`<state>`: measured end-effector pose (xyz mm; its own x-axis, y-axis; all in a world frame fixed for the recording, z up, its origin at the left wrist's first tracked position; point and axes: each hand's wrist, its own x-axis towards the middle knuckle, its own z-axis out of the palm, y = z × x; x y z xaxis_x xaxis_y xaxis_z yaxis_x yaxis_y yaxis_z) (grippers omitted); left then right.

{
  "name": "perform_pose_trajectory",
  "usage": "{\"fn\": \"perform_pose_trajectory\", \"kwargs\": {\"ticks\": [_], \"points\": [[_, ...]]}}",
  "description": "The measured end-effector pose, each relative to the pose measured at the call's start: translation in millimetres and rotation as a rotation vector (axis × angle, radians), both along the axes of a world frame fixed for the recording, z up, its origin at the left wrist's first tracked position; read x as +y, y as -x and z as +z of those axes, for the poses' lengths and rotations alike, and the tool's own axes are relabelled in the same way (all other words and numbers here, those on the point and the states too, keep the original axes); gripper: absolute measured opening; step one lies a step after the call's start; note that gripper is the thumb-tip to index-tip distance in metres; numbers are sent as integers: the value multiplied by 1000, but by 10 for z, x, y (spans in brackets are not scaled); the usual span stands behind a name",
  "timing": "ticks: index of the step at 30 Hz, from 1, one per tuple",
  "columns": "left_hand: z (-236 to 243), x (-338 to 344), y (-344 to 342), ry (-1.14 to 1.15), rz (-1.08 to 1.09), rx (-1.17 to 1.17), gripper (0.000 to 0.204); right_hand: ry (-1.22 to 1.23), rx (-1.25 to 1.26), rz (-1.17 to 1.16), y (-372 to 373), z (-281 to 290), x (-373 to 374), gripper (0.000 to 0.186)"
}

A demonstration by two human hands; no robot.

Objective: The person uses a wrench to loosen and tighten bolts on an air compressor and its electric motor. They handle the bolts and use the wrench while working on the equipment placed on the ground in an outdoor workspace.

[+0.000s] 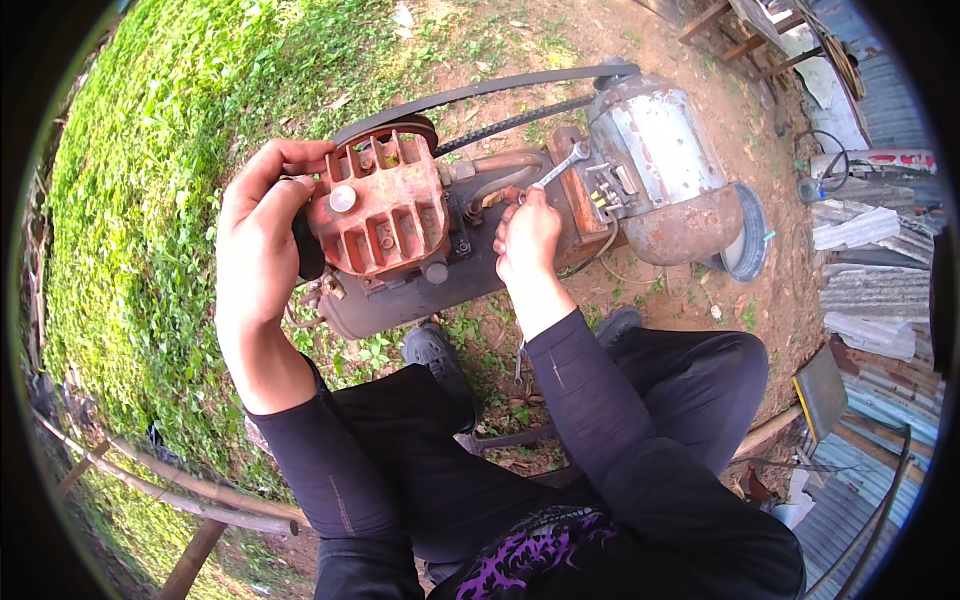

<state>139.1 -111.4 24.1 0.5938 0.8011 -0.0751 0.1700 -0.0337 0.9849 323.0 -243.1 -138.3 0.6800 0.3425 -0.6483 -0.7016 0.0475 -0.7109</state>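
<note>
An old air compressor lies on the ground in front of me, with a red finned pump head (385, 205), a dark tank (420, 295) and a rusty silver motor (655, 160). A black drive belt (500, 95) runs from the pulley behind the pump head to the motor. My left hand (262, 225) wraps around the pump head's left side at the pulley. My right hand (528, 238) is closed on a silver spanner (558, 165), whose jaw reaches up to a fitting between pump and motor.
Grass covers the ground to the left, bare dirt lies around the machine. A white round bucket (748, 245) stands right of the motor. Corrugated metal sheets (870, 290) and wooden frames (750, 30) sit at the right. My dark shoes (435, 355) rest under the tank.
</note>
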Motion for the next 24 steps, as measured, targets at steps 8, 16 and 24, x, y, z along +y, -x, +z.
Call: {"fn": "perform_pose_trajectory", "kwargs": {"ticks": [8, 16, 24], "points": [[-6, -1, -3, -7, 7, 11, 29, 142, -93, 157, -179, -192, -456, 42], [-12, 2, -17, 6, 23, 0, 30, 128, -113, 145, -127, -197, -324, 47], [-4, 6, 1, 8, 26, 5, 31, -16, -4, 87, -52, -270, -203, 50]]}}
